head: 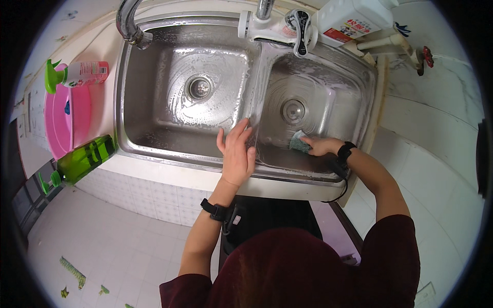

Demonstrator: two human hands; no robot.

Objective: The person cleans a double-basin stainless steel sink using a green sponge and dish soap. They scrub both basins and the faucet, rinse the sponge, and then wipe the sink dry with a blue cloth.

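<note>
A double-basin stainless steel sink [133, 96] lies before me, wet with soapy streaks in both basins. In the smaller right basin, my right hand [321, 146] presses a green and white scrubbing cloth [299, 142] against the metal, below the right drain strainer [293, 111]. My left hand [238, 154] reaches over the front rim by the divider, holding nothing, its fingers somewhat apart. Whether its fingertips touch the metal I cannot tell. The larger left basin has its own drain [199, 88].
A white mixer tap [279, 32] with a curved metal spout [131, 27] stands behind the sink. On the left are a spray bottle [83, 74], a pink basin [57, 127] and a green pump bottle [86, 159]. A white jug [352, 21] and a red-handled valve [426, 57] are at back right.
</note>
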